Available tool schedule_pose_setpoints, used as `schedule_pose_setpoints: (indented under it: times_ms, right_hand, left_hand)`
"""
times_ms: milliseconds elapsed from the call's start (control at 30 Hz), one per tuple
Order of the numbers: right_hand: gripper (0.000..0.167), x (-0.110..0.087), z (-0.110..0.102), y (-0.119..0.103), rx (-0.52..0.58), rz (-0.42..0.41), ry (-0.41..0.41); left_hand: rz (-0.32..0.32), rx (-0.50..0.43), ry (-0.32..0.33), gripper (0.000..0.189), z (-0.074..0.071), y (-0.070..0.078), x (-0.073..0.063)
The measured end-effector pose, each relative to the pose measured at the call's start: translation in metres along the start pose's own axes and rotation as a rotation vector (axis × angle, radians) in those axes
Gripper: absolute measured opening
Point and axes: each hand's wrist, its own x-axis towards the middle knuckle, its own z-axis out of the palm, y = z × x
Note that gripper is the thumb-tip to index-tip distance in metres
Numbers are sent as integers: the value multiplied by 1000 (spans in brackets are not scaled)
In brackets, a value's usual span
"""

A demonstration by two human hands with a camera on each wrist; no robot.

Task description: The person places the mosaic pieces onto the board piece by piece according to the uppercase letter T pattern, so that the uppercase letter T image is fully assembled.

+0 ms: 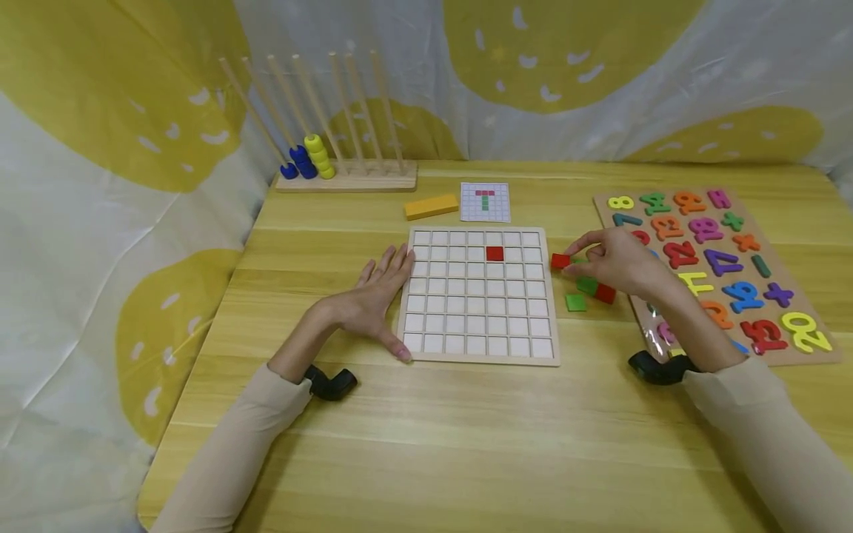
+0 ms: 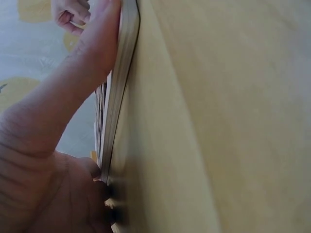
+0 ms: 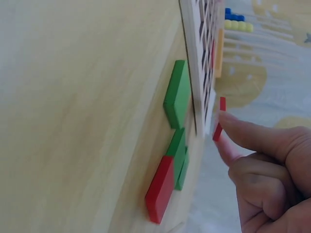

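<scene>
A wooden grid board lies on the table with one red tile in a cell of its second row. My left hand is spread along the board's left edge, thumb at the lower corner and fingertips at the upper side. Just right of the board, my right hand pinches another red tile between thumb and index finger, held above the table. Under and beside that hand lie loose tiles: a green tile, a further green tile and a red tile.
Behind the board are a pattern card showing a red and green T and an orange block. A peg rack with blue and yellow beads stands at the back left. A number puzzle board lies under the right forearm.
</scene>
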Motion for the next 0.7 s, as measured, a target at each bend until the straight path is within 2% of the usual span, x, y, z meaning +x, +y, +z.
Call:
schedule_pose_setpoints:
  times_ms: [267, 700]
  right_hand:
    - [32, 17, 14, -24, 14, -77, 67]
    - [28, 35, 35, -54, 39, -99, 56]
  left_hand:
    - [-6, 13, -4, 160, 0, 1, 0]
    - [-11, 21, -5, 160, 0, 2, -1]
